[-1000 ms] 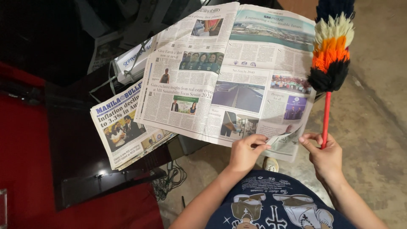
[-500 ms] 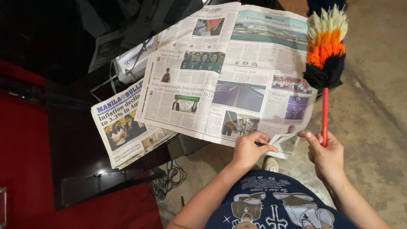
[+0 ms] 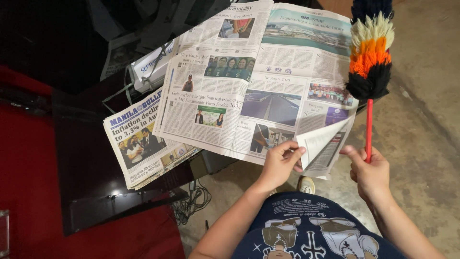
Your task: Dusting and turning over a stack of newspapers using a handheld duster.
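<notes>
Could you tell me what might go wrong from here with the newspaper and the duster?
The open newspaper overhangs the dark table, pinched only at a lifted corner by the left hand; it could tear or slide off. The right hand holds the feather duster upright beside the page, so it may snag the sheet.

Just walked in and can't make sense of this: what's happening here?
A person is leafing through an open newspaper spread over a dark table. The left hand pinches the lower corner of a page, which is curling up. The right hand grips the red handle of a feather duster, held upright. A folded newspaper lies alongside.
</notes>
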